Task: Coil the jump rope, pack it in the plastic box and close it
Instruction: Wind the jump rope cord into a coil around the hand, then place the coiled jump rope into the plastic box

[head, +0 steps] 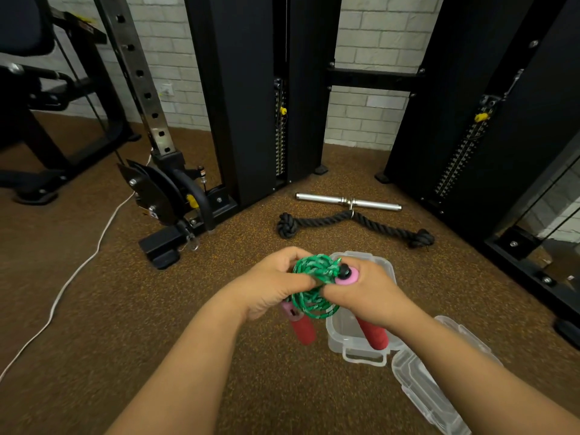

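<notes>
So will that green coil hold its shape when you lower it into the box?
Probably not alone: the rope looks soft and braided, and both hands, left and right, pinch it together. The red handles dangle loose, so they may swing. The clear box looks light and might slide.

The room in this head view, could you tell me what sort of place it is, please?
Most likely a gym: black weight-stack towers stand against a brick wall, a metal cable bar and a black tricep rope lie on speckled rubber flooring.
</notes>
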Tool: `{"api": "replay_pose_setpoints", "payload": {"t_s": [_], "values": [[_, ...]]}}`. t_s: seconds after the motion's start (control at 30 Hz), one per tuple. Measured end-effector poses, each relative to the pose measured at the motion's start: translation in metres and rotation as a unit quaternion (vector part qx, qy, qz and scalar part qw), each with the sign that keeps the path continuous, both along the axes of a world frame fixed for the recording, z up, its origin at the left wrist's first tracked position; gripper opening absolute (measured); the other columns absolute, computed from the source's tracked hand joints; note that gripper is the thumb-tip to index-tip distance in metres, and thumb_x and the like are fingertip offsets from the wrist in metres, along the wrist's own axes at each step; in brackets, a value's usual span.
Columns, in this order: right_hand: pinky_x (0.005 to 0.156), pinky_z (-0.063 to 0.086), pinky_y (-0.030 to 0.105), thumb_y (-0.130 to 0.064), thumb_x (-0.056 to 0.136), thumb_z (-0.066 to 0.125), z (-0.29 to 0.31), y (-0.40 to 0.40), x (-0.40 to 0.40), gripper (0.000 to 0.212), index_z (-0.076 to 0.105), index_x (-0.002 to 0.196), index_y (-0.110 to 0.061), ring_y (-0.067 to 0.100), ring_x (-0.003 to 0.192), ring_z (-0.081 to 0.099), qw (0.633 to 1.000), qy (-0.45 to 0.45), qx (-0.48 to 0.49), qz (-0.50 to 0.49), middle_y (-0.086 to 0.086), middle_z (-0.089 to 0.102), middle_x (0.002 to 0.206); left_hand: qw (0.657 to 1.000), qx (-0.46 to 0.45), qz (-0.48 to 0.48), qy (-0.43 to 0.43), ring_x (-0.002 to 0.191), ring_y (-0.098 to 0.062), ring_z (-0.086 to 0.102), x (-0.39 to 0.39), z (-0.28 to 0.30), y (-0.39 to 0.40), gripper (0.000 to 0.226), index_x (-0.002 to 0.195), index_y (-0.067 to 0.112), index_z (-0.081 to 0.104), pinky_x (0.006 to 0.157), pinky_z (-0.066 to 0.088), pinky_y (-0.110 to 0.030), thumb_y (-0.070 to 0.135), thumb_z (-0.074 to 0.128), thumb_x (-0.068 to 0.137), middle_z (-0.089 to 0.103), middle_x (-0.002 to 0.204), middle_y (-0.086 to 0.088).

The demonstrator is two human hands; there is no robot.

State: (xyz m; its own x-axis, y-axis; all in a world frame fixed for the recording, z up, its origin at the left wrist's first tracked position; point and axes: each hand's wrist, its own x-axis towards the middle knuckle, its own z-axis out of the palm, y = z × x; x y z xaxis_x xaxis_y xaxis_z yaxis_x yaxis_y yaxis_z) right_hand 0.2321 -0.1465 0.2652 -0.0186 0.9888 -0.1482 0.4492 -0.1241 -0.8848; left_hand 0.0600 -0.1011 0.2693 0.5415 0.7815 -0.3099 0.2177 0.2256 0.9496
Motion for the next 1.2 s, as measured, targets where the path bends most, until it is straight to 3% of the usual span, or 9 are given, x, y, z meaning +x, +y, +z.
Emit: {"api": "replay_pose_setpoints", "payload": {"t_s": [0.1,0.2,0.33,0.47,0.63,0.73,0.87,1.0,1.2], "values": [[0.063,0.045,0.031,-0.027,0.064,0.071,-0.005,0.004,0.001,0.016,0.063,0.07,-0.015,0.012,0.065,0.057,0.996,0.074,-0.023,-0.034,0.0,0.064,0.066,0.997,0.048,0.056,0.008,0.092,-0.021,0.069,0.01,-0.001,0.001,0.023,0.102,0.023,0.06,0.082,0.058,-0.042,0.005,0.056,0.089,0.068,0.104,-0.007],[0.074,0.051,0.035,-0.011,0.075,0.07,-0.01,0.004,-0.002,0.012,0.067,0.087,-0.014,0.021,0.08,0.064,0.98,0.19,-0.011,-0.053,0.008,0.07,0.081,0.991,0.097,0.083,0.031,0.099,-0.022,0.066,0.019,-0.001,0.0,0.027,0.096,0.038,0.061,0.089,0.054,-0.049,0.013,0.052,0.092,0.068,0.105,-0.004],[0.082,0.054,0.038,-0.01,0.079,0.073,-0.016,0.0,0.003,0.038,0.059,0.114,-0.008,0.023,0.091,0.067,0.967,0.248,-0.044,0.038,0.012,0.072,0.102,0.987,0.1,0.124,0.021,0.093,-0.019,0.067,0.024,0.003,0.002,0.031,0.091,0.036,0.061,0.087,0.055,-0.045,0.008,0.048,0.094,0.07,0.099,-0.001],[0.087,0.053,0.029,-0.02,0.072,0.074,-0.026,-0.006,0.009,0.046,0.063,0.114,-0.008,0.016,0.094,0.065,0.975,0.149,-0.119,0.111,0.009,0.071,0.106,0.986,0.051,0.151,-0.044,0.082,-0.016,0.069,0.022,0.009,0.008,0.028,0.095,0.023,0.064,0.07,0.057,-0.033,0.002,0.045,0.095,0.073,0.092,-0.003],[0.074,0.05,0.015,-0.005,0.081,0.069,-0.036,-0.014,0.011,0.031,0.063,0.109,-0.017,0.002,0.082,0.064,0.962,0.181,-0.161,0.129,-0.005,0.069,0.092,0.986,-0.026,0.147,-0.078,0.065,-0.012,0.065,0.027,-0.005,0.014,0.024,0.095,0.011,0.067,0.055,0.052,-0.023,-0.002,0.047,0.094,0.071,0.081,-0.005],[0.071,0.051,0.018,-0.01,0.072,0.069,-0.047,-0.014,0.016,0.041,0.063,0.112,-0.015,0.002,0.078,0.065,0.948,0.22,-0.197,0.117,-0.006,0.069,0.086,0.978,-0.097,0.165,-0.083,0.063,-0.015,0.064,0.037,-0.023,0.023,0.02,0.1,0.004,0.065,0.056,0.054,-0.024,-0.003,0.048,0.092,0.069,0.082,-0.011],[0.067,0.053,0.02,0.004,0.079,0.067,-0.069,-0.001,0.033,0.03,0.064,0.105,-0.012,0.006,0.072,0.065,0.944,0.234,-0.218,0.083,-0.001,0.068,0.082,0.964,-0.174,0.189,-0.075,0.054,-0.016,0.063,0.059,-0.054,0.04,0.013,0.087,0.0,0.063,0.052,0.054,-0.024,-0.003,0.051,0.091,0.065,0.078,-0.014],[0.078,0.054,0.027,0.001,0.079,0.069,-0.102,0.02,0.058,0.031,0.065,0.107,-0.012,0.015,0.081,0.063,0.948,0.239,-0.206,0.03,0.004,0.068,0.089,0.952,-0.23,0.19,-0.063,0.062,-0.021,0.064,0.095,-0.092,0.07,0.011,0.087,0.001,0.062,0.063,0.055,-0.032,0.002,0.052,0.091,0.066,0.081,-0.015],[0.074,0.054,0.023,0.003,0.083,0.062,-0.162,0.051,0.096,0.026,0.066,0.103,-0.014,0.018,0.087,0.061,0.945,0.272,-0.164,-0.081,0.009,0.066,0.097,0.956,-0.239,0.158,-0.069,0.046,-0.014,0.065,0.154,-0.142,0.115,0.016,0.084,0.004,0.061,0.048,0.055,-0.024,0.003,0.048,0.092,0.069,0.062,-0.008]]}}
